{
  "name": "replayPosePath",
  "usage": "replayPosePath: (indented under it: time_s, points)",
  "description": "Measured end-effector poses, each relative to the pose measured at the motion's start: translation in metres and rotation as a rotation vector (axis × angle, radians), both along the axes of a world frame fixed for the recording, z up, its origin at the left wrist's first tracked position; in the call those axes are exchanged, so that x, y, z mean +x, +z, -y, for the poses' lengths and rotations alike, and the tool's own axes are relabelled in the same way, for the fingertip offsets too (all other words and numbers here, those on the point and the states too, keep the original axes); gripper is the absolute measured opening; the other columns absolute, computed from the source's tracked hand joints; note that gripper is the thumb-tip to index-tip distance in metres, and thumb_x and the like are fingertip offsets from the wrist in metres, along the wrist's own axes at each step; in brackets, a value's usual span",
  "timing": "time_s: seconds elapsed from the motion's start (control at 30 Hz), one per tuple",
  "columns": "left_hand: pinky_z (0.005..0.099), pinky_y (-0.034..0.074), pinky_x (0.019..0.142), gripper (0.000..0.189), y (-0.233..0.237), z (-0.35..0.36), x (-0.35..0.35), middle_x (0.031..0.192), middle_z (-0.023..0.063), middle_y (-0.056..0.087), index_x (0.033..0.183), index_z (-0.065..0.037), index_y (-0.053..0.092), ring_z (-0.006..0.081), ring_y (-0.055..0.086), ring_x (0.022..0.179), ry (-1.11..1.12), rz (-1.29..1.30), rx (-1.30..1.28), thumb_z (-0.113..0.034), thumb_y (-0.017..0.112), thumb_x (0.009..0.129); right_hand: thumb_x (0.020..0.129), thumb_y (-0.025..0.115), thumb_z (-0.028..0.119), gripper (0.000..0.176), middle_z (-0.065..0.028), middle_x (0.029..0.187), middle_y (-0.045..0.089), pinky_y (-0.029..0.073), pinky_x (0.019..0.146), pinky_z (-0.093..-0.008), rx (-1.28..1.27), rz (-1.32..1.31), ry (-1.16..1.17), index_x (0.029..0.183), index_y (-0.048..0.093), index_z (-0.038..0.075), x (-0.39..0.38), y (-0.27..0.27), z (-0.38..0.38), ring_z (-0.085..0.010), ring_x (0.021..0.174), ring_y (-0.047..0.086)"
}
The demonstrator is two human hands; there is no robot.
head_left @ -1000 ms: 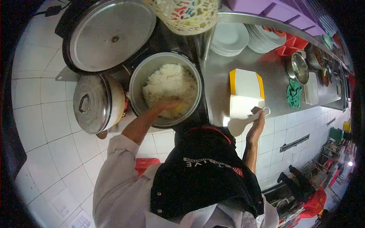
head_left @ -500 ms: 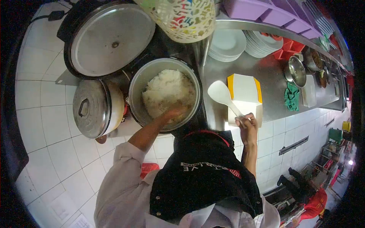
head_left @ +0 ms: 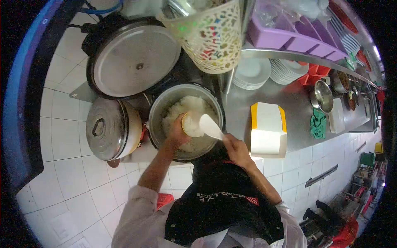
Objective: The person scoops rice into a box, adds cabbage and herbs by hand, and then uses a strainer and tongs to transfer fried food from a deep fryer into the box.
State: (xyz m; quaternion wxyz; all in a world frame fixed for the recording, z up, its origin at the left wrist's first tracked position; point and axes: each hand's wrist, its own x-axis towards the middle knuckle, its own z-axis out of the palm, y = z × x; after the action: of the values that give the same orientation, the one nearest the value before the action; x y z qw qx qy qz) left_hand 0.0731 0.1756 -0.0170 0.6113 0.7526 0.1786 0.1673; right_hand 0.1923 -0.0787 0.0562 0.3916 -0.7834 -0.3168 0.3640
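My left hand (head_left: 177, 134) is wrapped round a small round cup (head_left: 185, 128) with a yellowish rim, filled with white rice, inside the big rice cooker (head_left: 156, 113). Loose rice (head_left: 194, 102) lies behind and around the cup. My right hand (head_left: 238, 153) grips the handle of a white rice paddle (head_left: 211, 127); its blade is at the cup's right edge, over the cooker. To the right, an unfolded paper food box (head_left: 268, 138), white with yellow side flaps, stands open on the steel counter. The cup's lower part is hidden by my fingers and the rice.
The cooker's raised lid (head_left: 124, 62) stands behind left, above a lidded pot (head_left: 105, 130). A patterned plastic basket (head_left: 211, 45) overhangs the back. Stacked plates (head_left: 253, 74), a steel bowl (head_left: 321, 97) and a green cloth (head_left: 318, 124) sit on the counter. Another person (head_left: 345, 235) is at lower right.
My left hand has come up out of the rice with the filled cup in view. My right hand has swung the paddle left from over the box to the cup.
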Motion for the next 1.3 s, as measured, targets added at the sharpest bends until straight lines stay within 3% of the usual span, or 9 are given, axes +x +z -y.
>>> replayPosePath:
  time_s: [0.07,0.13,0.23,0.33,0.63,0.73,1.03,1.23,1.3]
  points:
    - [0.0392,0.048,0.097,0.041,0.032,0.006,0.007,0.115,0.0127,0.065,0.122,-0.007,0.060,0.0259,0.062,0.108,0.071,0.115,-0.273,-0.036,0.047,0.097,0.103,0.043,0.031,0.038,-0.0229,0.124,0.059,0.051,0.083,-0.0485,0.183,0.101,-0.013,0.135,0.048,0.012,-0.011,0.009,-0.020,-0.0479,0.092,0.063]
    - [0.0408,0.048,0.097,0.043,0.054,0.010,0.014,0.114,0.0117,0.065,0.122,-0.007,0.060,0.0268,0.063,0.108,0.136,0.236,-1.185,-0.037,0.042,0.098,0.104,0.040,0.027,0.039,-0.0227,0.132,0.055,0.052,0.087,-0.0517,0.224,0.043,0.003,0.141,0.044,0.015,-0.015,0.020,-0.031,-0.0494,0.094,0.063]
    - [0.0406,0.049,0.095,0.045,0.057,0.019,0.018,0.112,0.0095,0.066,0.120,-0.007,0.060,0.0261,0.064,0.104,0.390,0.334,-1.362,-0.039,0.037,0.098,0.103,0.042,0.024,0.043,-0.0239,0.129,0.056,0.054,0.083,-0.0531,0.448,0.297,0.109,0.145,0.039,0.018,-0.013,0.013,-0.042,-0.0468,0.091,0.065]
    - [0.0398,0.050,0.091,0.043,0.047,0.028,0.013,0.110,0.0076,0.067,0.117,-0.008,0.061,0.0250,0.064,0.100,0.449,0.359,-1.091,-0.039,0.037,0.099,0.100,0.046,0.021,0.048,-0.0245,0.119,0.061,0.056,0.077,-0.0521,0.128,0.313,0.248,0.147,0.037,0.020,-0.024,0.016,-0.046,-0.0438,0.088,0.067]
    - [0.0386,0.050,0.088,0.047,0.049,0.032,0.013,0.108,0.0077,0.067,0.116,-0.007,0.061,0.0239,0.064,0.098,0.544,0.370,-1.056,-0.043,0.035,0.099,0.099,0.045,0.019,0.049,-0.0269,0.104,0.065,0.055,0.071,-0.0520,0.109,0.425,0.231,0.148,0.037,0.017,-0.042,-0.001,-0.075,-0.0429,0.083,0.067]
    - [0.0392,0.052,0.088,0.048,0.047,0.037,0.007,0.114,0.0089,0.065,0.119,-0.007,0.058,0.0243,0.064,0.103,0.578,0.315,-0.729,-0.045,0.036,0.098,0.101,0.044,0.019,0.048,-0.0275,0.105,0.065,0.055,0.072,-0.0527,0.142,0.382,0.231,0.147,0.037,0.013,-0.049,-0.006,-0.081,-0.0420,0.084,0.067]
    - [0.0357,0.050,0.090,0.040,0.015,0.028,0.000,0.115,0.0101,0.062,0.120,-0.005,0.056,0.0226,0.062,0.104,0.893,0.482,-0.745,-0.034,0.036,0.101,0.105,0.034,0.030,0.043,-0.0272,0.128,0.057,0.044,0.102,-0.0468,0.339,-0.229,0.180,0.138,0.049,0.006,-0.021,0.007,-0.116,-0.0448,0.113,0.058]
    - [0.0366,0.049,0.093,0.045,0.024,0.018,0.002,0.119,0.0098,0.060,0.123,-0.004,0.055,0.0228,0.059,0.110,0.735,0.717,-0.886,-0.036,0.033,0.101,0.103,0.038,0.026,0.044,-0.0287,0.121,0.060,0.049,0.094,-0.0500,0.430,0.274,0.223,0.144,0.043,0.010,-0.060,0.018,-0.109,-0.0459,0.104,0.061]
    - [0.0387,0.049,0.094,0.047,0.029,0.015,0.000,0.118,0.0102,0.061,0.123,-0.004,0.055,0.0249,0.060,0.109,0.744,0.503,-0.555,-0.038,0.033,0.100,0.102,0.040,0.024,0.046,-0.0286,0.115,0.062,0.051,0.087,-0.0520,0.384,0.254,0.240,0.146,0.040,0.012,-0.061,0.015,-0.109,-0.0463,0.096,0.063]
